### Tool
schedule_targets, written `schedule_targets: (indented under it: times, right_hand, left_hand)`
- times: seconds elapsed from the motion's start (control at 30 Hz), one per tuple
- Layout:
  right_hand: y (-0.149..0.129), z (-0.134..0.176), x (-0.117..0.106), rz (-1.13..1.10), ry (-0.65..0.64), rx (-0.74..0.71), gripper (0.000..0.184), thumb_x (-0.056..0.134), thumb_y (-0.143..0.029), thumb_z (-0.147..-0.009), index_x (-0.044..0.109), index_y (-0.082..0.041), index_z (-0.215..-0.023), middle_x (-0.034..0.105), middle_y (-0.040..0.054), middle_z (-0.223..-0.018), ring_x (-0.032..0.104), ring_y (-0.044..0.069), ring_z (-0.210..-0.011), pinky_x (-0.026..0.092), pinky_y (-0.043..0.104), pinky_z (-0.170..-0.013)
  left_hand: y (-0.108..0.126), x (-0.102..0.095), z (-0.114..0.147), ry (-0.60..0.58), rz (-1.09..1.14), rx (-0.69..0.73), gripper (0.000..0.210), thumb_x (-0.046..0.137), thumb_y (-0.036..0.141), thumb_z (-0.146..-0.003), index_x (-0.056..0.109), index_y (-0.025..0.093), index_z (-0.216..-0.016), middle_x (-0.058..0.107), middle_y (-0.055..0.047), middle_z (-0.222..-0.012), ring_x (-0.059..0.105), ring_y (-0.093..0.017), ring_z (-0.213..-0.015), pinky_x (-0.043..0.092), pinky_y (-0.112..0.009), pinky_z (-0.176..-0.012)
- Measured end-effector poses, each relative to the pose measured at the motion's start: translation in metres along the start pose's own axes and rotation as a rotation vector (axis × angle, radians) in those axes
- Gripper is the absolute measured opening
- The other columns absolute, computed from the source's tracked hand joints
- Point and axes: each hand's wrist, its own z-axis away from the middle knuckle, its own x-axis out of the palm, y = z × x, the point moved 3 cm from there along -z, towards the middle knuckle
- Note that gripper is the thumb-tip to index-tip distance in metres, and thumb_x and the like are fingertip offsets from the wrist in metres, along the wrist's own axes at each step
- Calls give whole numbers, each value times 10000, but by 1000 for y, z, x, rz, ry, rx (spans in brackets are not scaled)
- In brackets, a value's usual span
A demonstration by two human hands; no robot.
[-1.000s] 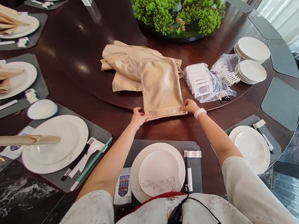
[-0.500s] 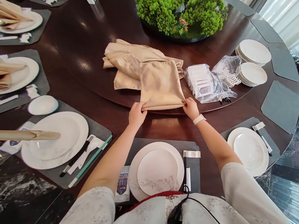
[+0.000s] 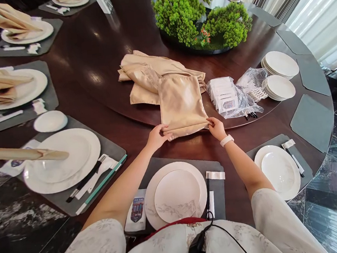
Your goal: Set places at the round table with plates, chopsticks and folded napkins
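Observation:
A champagne-coloured satin napkin (image 3: 181, 102) lies flat on the dark turntable, its near edge folded over into a narrow pleat. My left hand (image 3: 156, 137) pinches the left end of that pleat and my right hand (image 3: 217, 127), with a white wristband, pinches the right end. Behind the napkin sits a loose pile of more napkins (image 3: 144, 74) of the same colour. Directly below my hands is a place setting: a white plate (image 3: 177, 190) on a grey placemat (image 3: 214, 166), with black chopsticks to its right.
A clear bag of white packets (image 3: 229, 97) lies right of the napkin, then two stacks of small white plates (image 3: 280, 75). A green plant centrepiece (image 3: 198, 13) stands behind. Set places with folded napkins (image 3: 22, 153) line the left; a plate setting (image 3: 280, 170) sits at right.
Both hands folded the napkin's near edge away from me, then back, forming a narrow pleat along that edge. The camera view shifted slightly.

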Motion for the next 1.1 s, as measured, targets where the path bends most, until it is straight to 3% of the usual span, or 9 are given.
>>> schedule_targets:
  times: [0.17, 0.27, 0.37, 0.5, 0.57, 0.67, 0.87, 1.0, 1.1]
  right_hand:
    - [-4, 12, 2, -230, -263, 193, 506, 707, -332, -769, 638, -152, -1237, 679, 39, -909, 599, 154, -731, 535, 303, -667]
    - [-18, 18, 2, -77, -227, 238, 555, 744, -350, -775, 615, -140, -1273, 668, 62, -915, 623, 191, -795, 563, 347, -715]
    - [-61, 21, 5, 132, -115, 0, 590, 822, -341, -739, 632, -157, -1267, 668, 148, -1122, 633, 275, -1048, 570, 432, -904]
    - [-142, 25, 21, -12, -304, -440, 726, 771, -431, -827, 500, -236, -1472, 540, 158, -1443, 604, 266, -1194, 589, 384, -898]
    - [-174, 25, 22, -55, -392, -572, 631, 726, -408, -865, 529, -243, -1441, 554, 141, -1432, 611, 249, -1178, 586, 352, -858]
    - [-199, 23, 15, -43, -433, -582, 387, 662, -327, -901, 624, -203, -1265, 675, 102, -1172, 643, 185, -934, 555, 305, -775]
    - [-208, 36, -8, -28, -312, -493, 129, 603, -302, -913, 612, -176, -887, 608, 13, -766, 568, 133, -699, 484, 266, -682]
    - [-225, 41, -11, -177, -190, -392, 213, 532, -404, -973, 569, -200, -927, 589, 8, -778, 591, 141, -696, 519, 276, -666]
    - [-242, 40, -13, -140, -169, -453, 250, 594, -455, -943, 592, -206, -972, 619, 51, -944, 609, 161, -811, 560, 303, -736]
  left_hand:
    - [3, -2, 5, -47, 416, -170, 647, 878, 492, -577, 673, 146, -1084, 729, -63, -907, 674, -202, -865, 549, -379, -898]
    - [21, -10, 11, -51, 502, -202, 821, 921, 410, -516, 605, 158, -1230, 678, 16, -746, 669, -174, -780, 550, -349, -840]
    - [55, -14, 14, -75, 536, -173, 792, 931, 387, -513, 586, 180, -1195, 631, 57, -681, 644, -147, -690, 534, -302, -741]
    - [112, -8, 15, -201, 576, -63, 658, 942, 395, -522, 570, 196, -1027, 580, 77, -641, 579, -106, -594, 478, -246, -627]
    - [134, -8, 17, -236, 584, 2, 609, 956, 376, -512, 553, 199, -933, 552, 81, -619, 555, -94, -578, 444, -224, -593]
    - [149, -19, 21, -238, 619, 32, 562, 956, 412, -530, 498, 192, -769, 532, 68, -600, 493, -70, -539, 365, -202, -533]
    - [151, -51, 43, -300, 656, 26, 514, 918, 487, -589, 567, 190, -819, 568, 41, -666, 486, -80, -562, 369, -218, -547]
    - [159, -39, 56, -376, 462, 105, 486, 881, 405, -593, 679, 180, -974, 690, -25, -926, 631, -178, -842, 498, -290, -747]
    - [162, -37, 35, -296, 342, 50, 275, 812, 321, -660, 679, 150, -829, 662, -8, -796, 621, -198, -800, 501, -321, -761]
